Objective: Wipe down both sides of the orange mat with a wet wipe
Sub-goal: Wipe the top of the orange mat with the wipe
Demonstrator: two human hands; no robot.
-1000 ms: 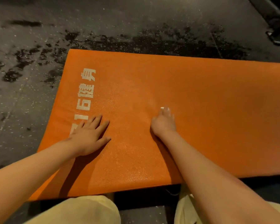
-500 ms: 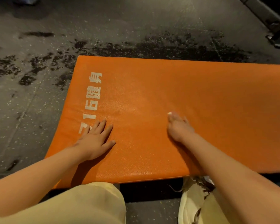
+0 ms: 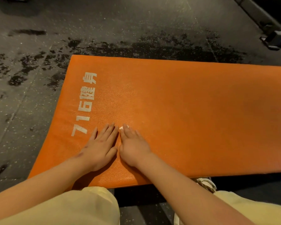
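Note:
The orange mat [image 3: 193, 114] lies flat on the dark floor, with white printed characters near its left end. My left hand [image 3: 101, 146] rests palm down on the mat with straight fingers, just right of the print. Right beside it, my right hand [image 3: 133, 146] presses flat on a white wet wipe [image 3: 124, 127]. Only a small white corner of the wipe shows past the fingertips; the rest is hidden under the hand. The two hands nearly touch.
Dark wet patches [image 3: 152, 46] stain the speckled floor beyond the mat's far edge and to its left. A black metal frame [image 3: 269, 30] stands at the far right. My knees in pale yellow trousers [image 3: 81, 208] are at the mat's near edge.
My right hand has slid the wipe leftward across the mat until it lies next to my left hand. The left hand has stayed pressed in place.

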